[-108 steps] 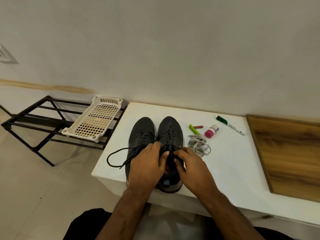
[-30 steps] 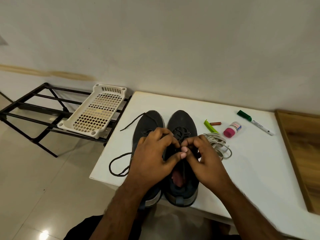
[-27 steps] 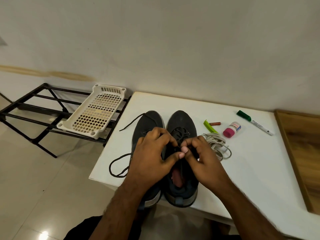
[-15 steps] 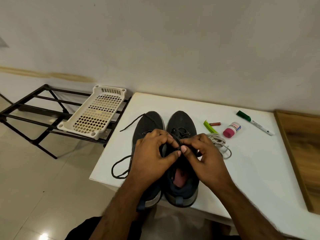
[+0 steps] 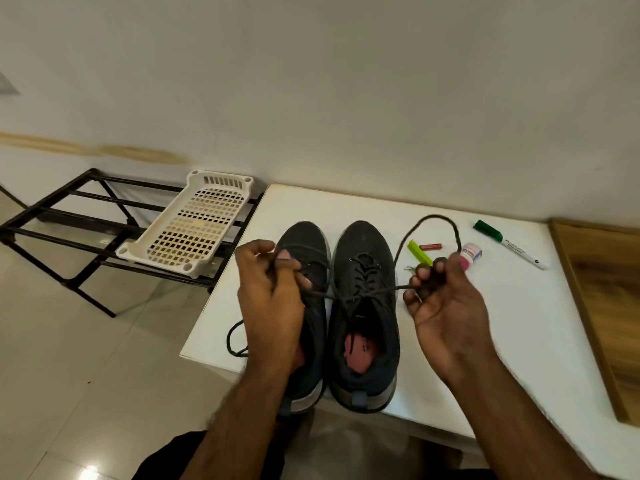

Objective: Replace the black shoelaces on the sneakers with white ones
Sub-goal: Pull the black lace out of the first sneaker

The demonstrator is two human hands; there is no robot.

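Both hands [image 5: 349, 299] pull black lace [image 5: 367, 292]; marker [image 5: 509, 244] print unreadable

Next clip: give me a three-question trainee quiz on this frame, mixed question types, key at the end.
1. True or false: the black lace of the right sneaker is fully out of its eyelets.
2. Multiple choice: the right hand grips A) the green marker, B) the black lace, C) nothing.
3. Fill in: the white basket rests on a black ____.

Key: 1 false, it is still threaded, pulled taut sideways between the left hand and the right hand. 2 B. 3 rack.
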